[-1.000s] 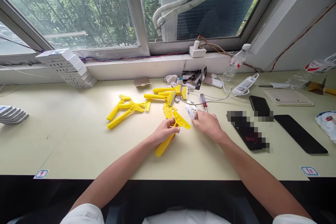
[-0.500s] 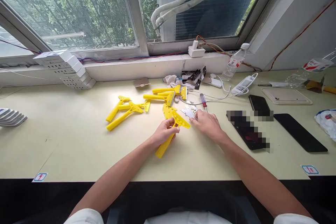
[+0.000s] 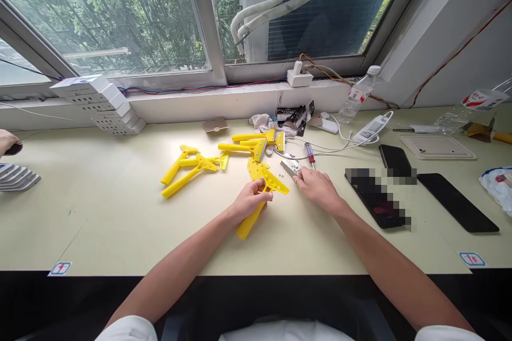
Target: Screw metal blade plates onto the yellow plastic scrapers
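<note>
My left hand point(image 3: 250, 201) is closed around the handle of a yellow scraper point(image 3: 248, 224), whose wide triangular head points up and right. Between finger and thumb, my right hand point(image 3: 316, 184) pinches a flat grey metal blade point(image 3: 288, 169), tilted above the table beside small loose screws point(image 3: 281, 175). Just behind the held scraper lie flat yellow plastic pieces point(image 3: 254, 166). Past the right hand rests a screwdriver point(image 3: 309, 153) with a clear and red handle. Farther back are yellow scrapers with metal edges point(image 3: 244, 147); several yellow handles point(image 3: 190, 177) lie to the left.
Dark phones point(image 3: 395, 161) and a black slab point(image 3: 458, 202) lie on the right. A water bottle point(image 3: 357, 96), a power strip point(image 3: 372, 129) and cables stand behind. White boxes point(image 3: 102, 106) are stacked at back left. Another person's hand point(image 3: 7, 141) shows at the left edge.
My right hand has lifted and tilted the metal blade off the pile of small parts. My left hand stays nearly still. Another person's hand has appeared at the left edge.
</note>
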Demonstrator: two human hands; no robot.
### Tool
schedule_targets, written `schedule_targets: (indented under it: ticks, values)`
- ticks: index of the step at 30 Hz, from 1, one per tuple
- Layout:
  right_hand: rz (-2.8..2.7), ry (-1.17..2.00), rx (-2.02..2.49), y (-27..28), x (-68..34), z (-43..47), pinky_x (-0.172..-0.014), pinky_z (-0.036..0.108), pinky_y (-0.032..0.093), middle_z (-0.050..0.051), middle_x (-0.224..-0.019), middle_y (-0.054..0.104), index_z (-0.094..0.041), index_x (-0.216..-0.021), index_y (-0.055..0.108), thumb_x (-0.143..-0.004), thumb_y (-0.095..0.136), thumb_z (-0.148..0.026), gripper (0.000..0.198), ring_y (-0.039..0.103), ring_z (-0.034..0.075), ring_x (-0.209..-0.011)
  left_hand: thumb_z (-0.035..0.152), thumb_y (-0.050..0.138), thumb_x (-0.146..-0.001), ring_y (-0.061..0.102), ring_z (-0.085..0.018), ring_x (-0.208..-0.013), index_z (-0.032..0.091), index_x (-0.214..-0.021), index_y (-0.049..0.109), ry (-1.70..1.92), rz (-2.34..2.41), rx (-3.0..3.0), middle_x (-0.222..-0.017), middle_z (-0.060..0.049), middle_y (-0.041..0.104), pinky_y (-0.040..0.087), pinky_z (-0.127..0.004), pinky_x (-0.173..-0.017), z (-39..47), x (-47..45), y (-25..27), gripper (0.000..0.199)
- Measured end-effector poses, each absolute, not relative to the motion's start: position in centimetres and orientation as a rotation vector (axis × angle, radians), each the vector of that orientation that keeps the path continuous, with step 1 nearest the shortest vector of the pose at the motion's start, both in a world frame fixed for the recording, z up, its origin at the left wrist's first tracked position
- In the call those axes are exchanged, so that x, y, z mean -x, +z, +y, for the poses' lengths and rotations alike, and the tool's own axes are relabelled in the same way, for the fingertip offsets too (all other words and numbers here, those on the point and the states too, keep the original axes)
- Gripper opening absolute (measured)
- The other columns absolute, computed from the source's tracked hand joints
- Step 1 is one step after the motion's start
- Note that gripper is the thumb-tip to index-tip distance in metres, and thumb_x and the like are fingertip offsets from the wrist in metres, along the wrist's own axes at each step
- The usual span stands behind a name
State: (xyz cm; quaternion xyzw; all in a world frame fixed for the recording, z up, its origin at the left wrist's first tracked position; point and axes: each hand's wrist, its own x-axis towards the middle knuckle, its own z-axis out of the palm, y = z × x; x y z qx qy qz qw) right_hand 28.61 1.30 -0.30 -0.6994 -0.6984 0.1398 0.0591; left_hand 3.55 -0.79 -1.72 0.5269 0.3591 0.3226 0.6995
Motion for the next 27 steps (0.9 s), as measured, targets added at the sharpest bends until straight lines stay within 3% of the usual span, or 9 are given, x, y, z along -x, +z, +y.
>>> schedule_targets:
  ticks: [9, 12, 16, 22, 27]
  values:
    - [-1.795, 0.330, 1.964, 1.1, -29.0, 1.1, -0.071, 0.034, 0.041, 0.008, -0.095, 0.077, -0.024, -0.092, 0.067, -0.103, 0.054, -0.040, 0.023, 0.068, 0.026, -0.084, 0.037, 0.079, -0.083, 0.053, -0.007, -0.056, 0.017, -0.101, 0.063, 0.709, 0.794, -1.167, -0.094, 0.000, 0.060, 0.048, -0.023, -0.050, -0.9, -3.5, -1.2, 0.031]
    - [-1.576, 0.546, 1.643, 1.5, -29.1, 1.1, -0.070, 0.033, 0.045, 0.005, -0.079, 0.070, -0.023, -0.087, 0.067, -0.098, 0.061, -0.047, 0.027, 0.062, 0.021, -0.073, 0.037, 0.081, -0.081, 0.052, -0.008, -0.062, 0.018, -0.109, 0.065, 0.683, 0.770, -1.170, -0.093, 0.000, 0.060, 0.048, -0.021, -0.051, -0.9, -3.4, -0.7, 0.037]
    - [-1.289, 0.885, 1.256, 1.8, -29.2, 1.2, -0.068, 0.032, 0.049, 0.002, -0.079, 0.064, -0.023, -0.087, 0.068, -0.089, 0.073, -0.046, 0.024, 0.059, 0.019, -0.073, 0.038, 0.080, -0.082, 0.058, -0.012, -0.072, 0.019, -0.125, 0.066, 0.580, 0.696, -1.214, -0.097, -0.004, 0.063, 0.047, -0.020, -0.053, -0.8, -3.0, -0.3, 0.049]
    - [-0.981, 1.296, 0.972, 2.4, -29.2, 1.2, -0.061, 0.029, 0.052, 0.002, -0.086, 0.069, -0.023, -0.083, 0.069, -0.078, 0.087, -0.039, 0.025, 0.062, 0.017, -0.075, 0.035, 0.077, -0.084, 0.060, -0.015, -0.079, 0.020, -0.126, 0.069, 0.513, 0.701, -1.273, -0.105, -0.007, 0.065, 0.051, -0.023, -0.057, -0.8, -2.8, -0.8, 0.045]
    - [-0.987, 1.431, 1.053, 1.7, -28.3, 0.9, -0.048, 0.024, 0.045, -0.001, -0.072, 0.066, -0.021, -0.085, 0.072, -0.069, 0.096, -0.045, 0.037, 0.056, 0.012, -0.059, 0.036, 0.077, -0.086, 0.058, -0.014, -0.074, 0.019, -0.120, 0.068, 0.508, 0.706, -1.297, -0.105, -0.006, 0.066, 0.050, -0.024, -0.058, -0.9, -2.9, -1.0, 0.039]
